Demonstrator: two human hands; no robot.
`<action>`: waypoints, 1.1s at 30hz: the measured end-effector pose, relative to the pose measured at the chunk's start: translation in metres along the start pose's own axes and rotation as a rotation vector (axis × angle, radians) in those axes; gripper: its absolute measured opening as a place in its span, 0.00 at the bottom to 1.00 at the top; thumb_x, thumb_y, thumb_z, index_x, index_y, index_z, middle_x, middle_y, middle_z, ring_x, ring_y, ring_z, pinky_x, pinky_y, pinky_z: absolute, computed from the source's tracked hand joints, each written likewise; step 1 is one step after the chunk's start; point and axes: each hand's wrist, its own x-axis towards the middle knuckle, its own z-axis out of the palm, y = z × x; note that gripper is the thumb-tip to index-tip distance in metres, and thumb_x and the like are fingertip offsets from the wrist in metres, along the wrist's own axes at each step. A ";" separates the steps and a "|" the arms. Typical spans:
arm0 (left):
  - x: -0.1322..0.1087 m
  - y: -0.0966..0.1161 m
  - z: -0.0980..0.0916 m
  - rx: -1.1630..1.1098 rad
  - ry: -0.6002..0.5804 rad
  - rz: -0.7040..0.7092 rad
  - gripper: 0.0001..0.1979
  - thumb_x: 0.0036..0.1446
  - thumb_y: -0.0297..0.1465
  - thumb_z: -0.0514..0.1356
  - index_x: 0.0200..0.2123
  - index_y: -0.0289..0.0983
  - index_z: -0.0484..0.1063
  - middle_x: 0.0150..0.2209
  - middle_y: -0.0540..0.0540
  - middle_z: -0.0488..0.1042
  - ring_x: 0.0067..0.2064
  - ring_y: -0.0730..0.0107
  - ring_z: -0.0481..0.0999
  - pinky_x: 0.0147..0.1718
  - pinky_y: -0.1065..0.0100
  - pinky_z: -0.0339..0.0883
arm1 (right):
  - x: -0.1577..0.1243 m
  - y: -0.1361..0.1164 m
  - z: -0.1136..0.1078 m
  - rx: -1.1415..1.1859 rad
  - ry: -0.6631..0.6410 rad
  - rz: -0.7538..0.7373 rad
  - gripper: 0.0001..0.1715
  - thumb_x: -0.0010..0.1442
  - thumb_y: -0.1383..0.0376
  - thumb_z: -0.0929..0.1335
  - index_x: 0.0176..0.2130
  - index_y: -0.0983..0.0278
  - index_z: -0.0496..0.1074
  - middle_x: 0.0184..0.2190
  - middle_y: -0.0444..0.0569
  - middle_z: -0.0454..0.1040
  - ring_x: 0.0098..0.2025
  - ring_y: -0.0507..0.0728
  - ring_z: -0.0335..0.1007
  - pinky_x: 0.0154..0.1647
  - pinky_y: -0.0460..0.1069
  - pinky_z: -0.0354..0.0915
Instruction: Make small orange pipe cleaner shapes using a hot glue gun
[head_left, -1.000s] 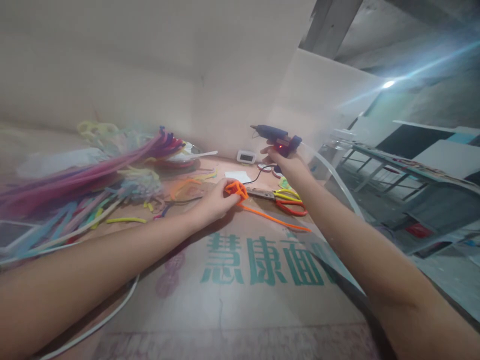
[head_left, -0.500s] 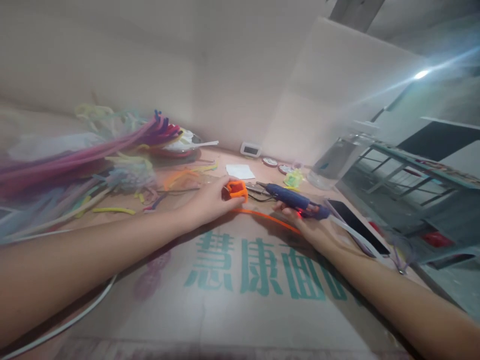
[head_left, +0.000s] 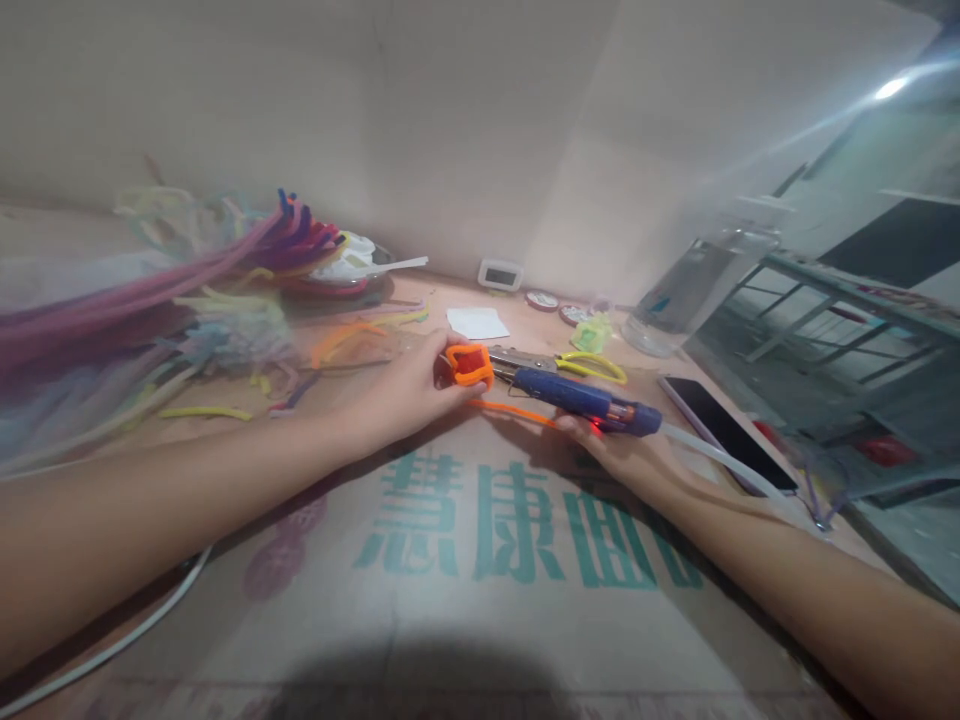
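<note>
My left hand [head_left: 409, 388] pinches a small orange pipe-cleaner shape [head_left: 469, 364] with a red bit inside it, just above the cardboard sheet [head_left: 480, 560]. An orange pipe-cleaner tail [head_left: 512, 410] trails from it to the right. My right hand [head_left: 615, 452] is wrapped round a blue glue gun [head_left: 585, 400] with a red light on; its nozzle points left at the orange shape, almost touching it. A clear glue stick [head_left: 712, 462] sticks out of the gun's back.
A heap of coloured pipe cleaners [head_left: 150, 300] lies at the left. Yellow-handled scissors [head_left: 592, 366], a white paper [head_left: 477, 322], a small white device [head_left: 501, 273], a glass jar [head_left: 690, 290] and a phone [head_left: 724, 432] lie beyond and right. A white cable [head_left: 112, 645] crosses the near left.
My right hand brought the glue gun down from mid-air to the table, then moved its nozzle left up to the orange shape. My left hand kept its hold.
</note>
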 end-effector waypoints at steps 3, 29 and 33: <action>-0.001 -0.002 0.001 0.006 -0.004 0.022 0.19 0.59 0.43 0.64 0.48 0.40 0.69 0.45 0.46 0.78 0.44 0.61 0.78 0.44 0.62 0.71 | 0.000 -0.001 0.002 0.001 0.000 0.024 0.12 0.53 0.54 0.69 0.29 0.58 0.67 0.26 0.45 0.74 0.29 0.59 0.72 0.31 0.54 0.70; -0.001 -0.003 0.001 0.097 0.063 0.075 0.18 0.58 0.42 0.64 0.47 0.39 0.68 0.45 0.46 0.77 0.44 0.61 0.77 0.43 0.63 0.69 | 0.002 -0.002 0.003 -0.042 0.010 0.096 0.11 0.49 0.54 0.70 0.28 0.57 0.68 0.25 0.44 0.76 0.29 0.60 0.72 0.31 0.53 0.71; -0.001 0.000 0.001 0.091 0.065 0.068 0.17 0.58 0.41 0.63 0.47 0.39 0.68 0.44 0.46 0.77 0.43 0.62 0.77 0.42 0.63 0.70 | 0.002 -0.002 0.004 -0.059 0.006 0.091 0.09 0.49 0.55 0.69 0.29 0.56 0.69 0.26 0.44 0.77 0.30 0.60 0.74 0.32 0.53 0.72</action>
